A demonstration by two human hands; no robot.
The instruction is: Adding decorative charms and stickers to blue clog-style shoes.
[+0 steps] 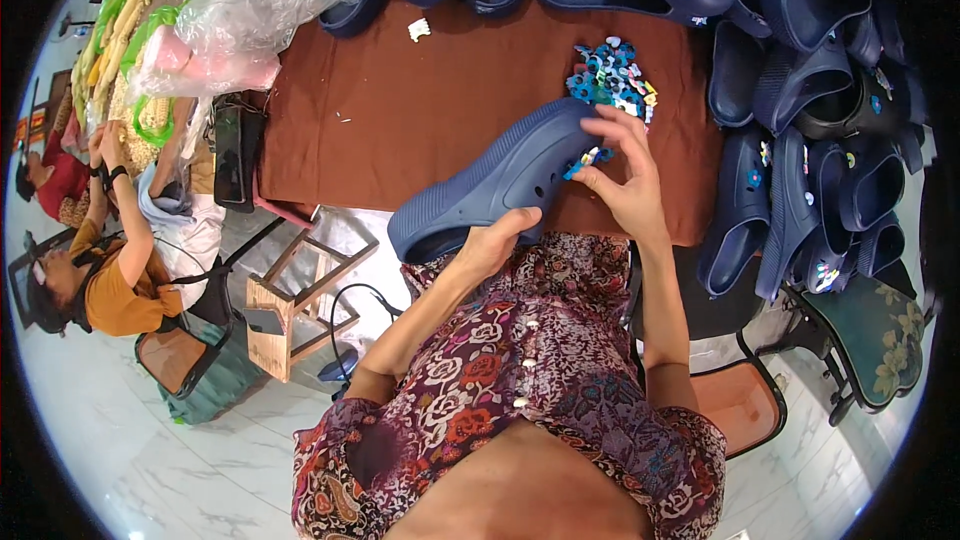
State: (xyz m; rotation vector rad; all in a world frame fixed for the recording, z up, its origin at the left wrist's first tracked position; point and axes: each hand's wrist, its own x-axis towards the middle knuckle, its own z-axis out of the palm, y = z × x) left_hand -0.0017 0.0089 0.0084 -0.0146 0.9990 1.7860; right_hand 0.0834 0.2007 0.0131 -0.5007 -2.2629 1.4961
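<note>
The clog [500, 180] lies across the near edge of the table [400, 110], my left grip [495, 240] under its heel end, my right grip [625, 175] at its toe end. The heap of charms [610, 75] sits just behind it. More clogs [810, 120] pile to my right and along the table's far edge.

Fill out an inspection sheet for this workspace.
Surface: brown table, partly bare.
Job's things: navy clog; heap of small coloured charms.
Clutter: piles of navy clogs along the back and right; plastic bags.
Hands: left hand grips the clog's underside; right hand pinches charms at its toe.
Cables: black cable beside the wooden stool.
Surroundings: seated person at left; marble floor.
</note>
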